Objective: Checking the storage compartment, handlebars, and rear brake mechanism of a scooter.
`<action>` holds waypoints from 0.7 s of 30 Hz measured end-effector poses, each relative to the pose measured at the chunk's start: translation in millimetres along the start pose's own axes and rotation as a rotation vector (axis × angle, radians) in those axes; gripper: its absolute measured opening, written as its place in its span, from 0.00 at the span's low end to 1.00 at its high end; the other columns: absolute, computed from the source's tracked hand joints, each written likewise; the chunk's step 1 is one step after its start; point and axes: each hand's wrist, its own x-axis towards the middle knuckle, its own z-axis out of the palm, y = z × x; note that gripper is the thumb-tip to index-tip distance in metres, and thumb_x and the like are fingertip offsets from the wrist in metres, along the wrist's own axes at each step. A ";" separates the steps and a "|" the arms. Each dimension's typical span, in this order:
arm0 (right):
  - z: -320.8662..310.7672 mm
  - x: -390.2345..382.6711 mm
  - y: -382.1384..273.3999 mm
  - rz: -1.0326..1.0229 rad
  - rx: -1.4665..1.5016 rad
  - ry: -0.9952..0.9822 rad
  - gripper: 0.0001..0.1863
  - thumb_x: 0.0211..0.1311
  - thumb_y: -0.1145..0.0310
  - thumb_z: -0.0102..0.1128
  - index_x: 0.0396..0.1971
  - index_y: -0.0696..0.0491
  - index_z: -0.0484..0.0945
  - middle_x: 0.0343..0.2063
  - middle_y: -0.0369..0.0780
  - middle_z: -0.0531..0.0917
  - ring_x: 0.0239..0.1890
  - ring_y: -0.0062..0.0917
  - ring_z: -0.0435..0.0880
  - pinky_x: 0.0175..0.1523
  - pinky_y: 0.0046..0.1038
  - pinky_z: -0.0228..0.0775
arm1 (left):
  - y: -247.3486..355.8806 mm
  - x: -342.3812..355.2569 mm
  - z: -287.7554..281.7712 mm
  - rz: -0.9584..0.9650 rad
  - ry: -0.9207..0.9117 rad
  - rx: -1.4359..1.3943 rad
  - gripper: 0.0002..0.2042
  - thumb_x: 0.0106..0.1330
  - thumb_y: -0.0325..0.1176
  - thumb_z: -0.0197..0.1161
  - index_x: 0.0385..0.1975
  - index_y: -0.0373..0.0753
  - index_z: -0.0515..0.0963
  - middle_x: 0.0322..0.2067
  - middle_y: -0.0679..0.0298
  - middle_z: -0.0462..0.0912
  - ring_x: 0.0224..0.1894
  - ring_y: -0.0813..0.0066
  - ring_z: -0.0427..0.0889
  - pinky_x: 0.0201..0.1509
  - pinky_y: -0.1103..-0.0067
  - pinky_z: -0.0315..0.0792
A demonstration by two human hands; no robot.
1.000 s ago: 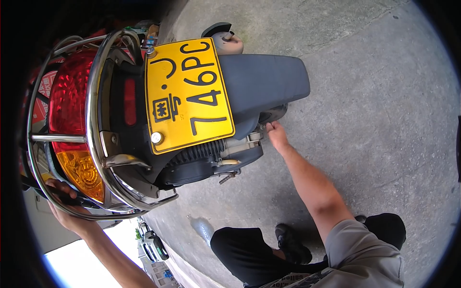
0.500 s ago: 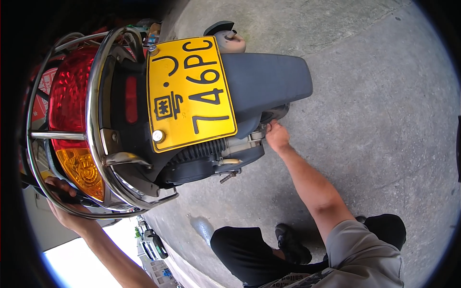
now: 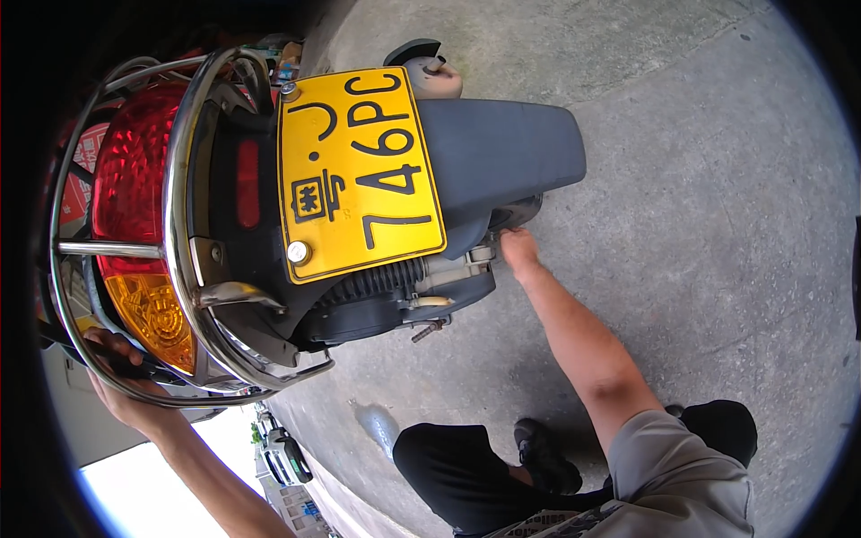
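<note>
1. Scooter (image 3: 260, 260), 1, seen from the tail: on concrete floor (image 3: 682, 224), toward the floor's left edge.
2. Left hand (image 3: 130, 394): grip clamped on black bar (image 3: 117, 365) behind chrome guard rail (image 3: 179, 179). Risk: a slip here would probably let the scooter rock, pinching fingers against the rail.
3. Right hand (image 3: 520, 251): fingertips bunched just beside rear tyre (image 3: 520, 212); whether this grip holds anything, cannot tell. Risk: fingers caught, should the tyre turn.
4. Obstructions: mudguard (image 3: 507, 139), grey, and licence plate (image 3: 354, 166), yellow, 1, together screening most of the tyre.
5. Muffler (image 3: 435, 82), beyond the plate: possible burn, if hot.
6. Glossy patch (image 3: 377, 423), near the floor's left edge: possible slip, if wet.
7. Vehicle (image 3: 285, 457), 1, past that edge.
</note>
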 end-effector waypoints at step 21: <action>5.1 -21.8 -17.3 0.021 0.061 -0.128 0.22 0.66 0.53 0.50 0.39 0.59 0.79 0.40 0.58 0.82 0.48 0.53 0.79 0.52 0.45 0.70 | 4.9 5.5 -19.5 0.006 -0.014 0.044 0.12 0.70 0.32 0.52 0.47 0.32 0.73 0.30 0.63 0.76 0.28 0.83 0.73 0.31 0.88 0.68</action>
